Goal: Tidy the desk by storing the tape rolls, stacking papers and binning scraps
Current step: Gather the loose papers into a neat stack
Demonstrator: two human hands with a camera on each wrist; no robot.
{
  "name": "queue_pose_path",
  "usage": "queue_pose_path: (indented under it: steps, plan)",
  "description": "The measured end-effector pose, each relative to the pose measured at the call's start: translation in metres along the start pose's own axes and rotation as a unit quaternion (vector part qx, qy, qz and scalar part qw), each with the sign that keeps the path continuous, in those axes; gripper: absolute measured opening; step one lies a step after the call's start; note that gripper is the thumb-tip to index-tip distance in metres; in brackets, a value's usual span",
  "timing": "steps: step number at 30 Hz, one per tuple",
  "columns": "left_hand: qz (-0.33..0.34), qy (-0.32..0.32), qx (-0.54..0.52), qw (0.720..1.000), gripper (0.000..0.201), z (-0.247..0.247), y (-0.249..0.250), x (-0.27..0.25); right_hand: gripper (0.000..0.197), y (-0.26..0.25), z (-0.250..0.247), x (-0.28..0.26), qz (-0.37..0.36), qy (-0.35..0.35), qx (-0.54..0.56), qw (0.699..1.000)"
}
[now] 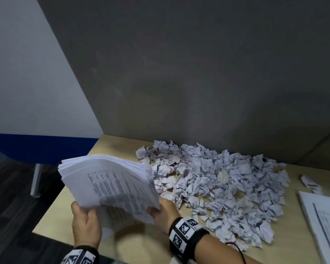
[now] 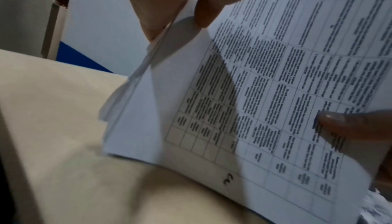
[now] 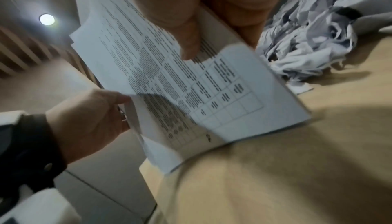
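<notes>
A thick sheaf of printed papers (image 1: 111, 180) is held up on edge above the left end of the wooden desk (image 1: 141, 242). My left hand (image 1: 86, 221) grips its lower left side and my right hand (image 1: 165, 212) grips its lower right side. In the left wrist view the printed tables on the sheaf (image 2: 265, 85) fill the frame, with my left fingers (image 2: 169, 9) pinching the top edge. In the right wrist view my right thumb (image 3: 180, 26) presses the sheaf (image 3: 169, 85). A big heap of crumpled paper scraps (image 1: 217, 187) covers the desk's middle. No tape rolls show.
A second flat pile of printed sheets (image 1: 324, 223) lies at the desk's right edge, with a small folded scrap (image 1: 311, 184) behind it. A grey partition (image 1: 198, 73) backs the desk. The desk's left edge drops to a dark floor (image 1: 11, 197).
</notes>
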State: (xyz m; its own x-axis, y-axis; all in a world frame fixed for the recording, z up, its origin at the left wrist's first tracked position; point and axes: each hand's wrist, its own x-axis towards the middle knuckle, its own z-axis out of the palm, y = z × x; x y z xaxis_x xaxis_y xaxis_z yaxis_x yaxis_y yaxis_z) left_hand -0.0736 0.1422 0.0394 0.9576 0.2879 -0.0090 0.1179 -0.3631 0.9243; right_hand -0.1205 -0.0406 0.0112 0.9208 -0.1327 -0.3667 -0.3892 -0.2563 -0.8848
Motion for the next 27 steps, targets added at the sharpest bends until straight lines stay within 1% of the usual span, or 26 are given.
queue_pose_path:
  steps: [2,5,6,8,11,13,15,17,20,23,25,27]
  plan:
    - [0.007,-0.020,0.036,0.999,0.033,0.005,-0.001,-0.001,0.035,0.000,-0.003,0.002,0.011,0.020,-0.014,1.000]
    - [0.011,-0.037,0.057,0.998,0.013,0.017,0.010,0.006,0.035,-0.006,-0.019,0.003,-0.016,0.071,0.004,0.997]
    - [0.014,-0.040,0.066,0.997,0.010,0.022,0.017,0.008,0.033,-0.009,-0.027,0.002,-0.020,0.088,0.021,0.996]
    - [0.021,-0.061,0.061,0.996,0.011,0.040,0.033,0.008,0.029,-0.011,-0.049,0.001,-0.011,0.128,0.056,0.990]
    - [0.041,-0.109,0.039,0.992,0.020,0.073,0.056,-0.003,0.023,-0.003,-0.084,-0.002,0.012,0.193,0.098,0.976]
    - [0.054,-0.148,0.030,0.987,0.017,0.100,0.069,-0.018,0.022,0.009,-0.109,-0.011,0.026,0.238,0.113,0.964]
    - [0.063,-0.195,0.026,0.978,0.015,0.128,0.081,-0.035,0.022,0.023,-0.134,-0.025,0.040,0.284,0.121,0.950]
    - [0.081,-0.241,0.026,0.967,0.016,0.158,0.092,-0.057,0.024,0.039,-0.160,-0.044,0.058,0.332,0.124,0.933]
    - [0.105,-0.291,0.045,0.950,0.013,0.196,0.103,-0.087,0.033,0.058,-0.192,-0.071,0.090,0.383,0.105,0.913]
    - [0.105,-0.337,0.059,0.934,0.015,0.233,0.106,-0.116,0.044,0.077,-0.224,-0.102,0.108,0.421,0.090,0.896]
    - [0.107,-0.382,0.074,0.915,0.016,0.258,0.106,-0.143,0.046,0.094,-0.247,-0.128,0.126,0.445,0.065,0.884]
    - [0.088,-0.429,0.071,0.896,0.021,0.277,0.105,-0.166,0.048,0.107,-0.265,-0.149,0.150,0.462,0.032,0.873]
